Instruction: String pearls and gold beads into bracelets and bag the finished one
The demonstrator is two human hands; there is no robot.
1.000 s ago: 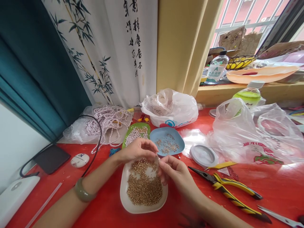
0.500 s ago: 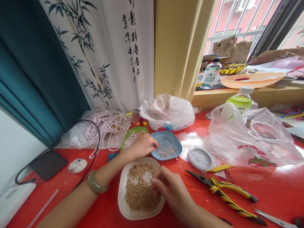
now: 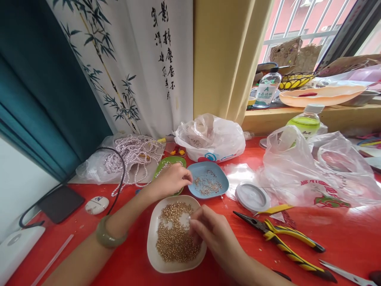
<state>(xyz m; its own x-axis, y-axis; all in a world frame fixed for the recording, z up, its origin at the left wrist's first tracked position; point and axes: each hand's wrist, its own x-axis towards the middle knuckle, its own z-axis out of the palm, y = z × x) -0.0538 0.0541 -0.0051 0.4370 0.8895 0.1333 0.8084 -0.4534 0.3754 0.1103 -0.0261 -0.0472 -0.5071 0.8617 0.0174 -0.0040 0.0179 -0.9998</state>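
We have a red worktop (image 3: 351, 230) spread out in front of us. On its right side slumps a translucent plastic bag (image 3: 327, 167) with red print; a smaller white plastic bag (image 3: 220, 143) sits at the back, near the curtain. To its left lie heaped strands of lilac pearls (image 3: 127, 157). Long-nose pliers (image 3: 270, 235) with yellow-and-black handles rest to the right of our hands. The cream tray (image 3: 152, 246) stands nearest us, between our forearms.

Our right hand (image 3: 210, 228) hovers at that tray's right side, its fingers drawn narrowly together over the contents; we cannot tell whether they grip anything. Our left hand (image 3: 174, 178) reaches beyond the tray, fingers curled downward at the left edge of the blue tray (image 3: 220, 171), and there too we cannot make out a held piece. This hand partly covers the green tray (image 3: 175, 159). We wear a green bangle (image 3: 108, 237) on the left forearm. Smallest of all, tiny gold beads (image 3: 175, 238) cover much of the cream tray's floor, and slender metal findings (image 3: 210, 184) lie scattered in the blue one.
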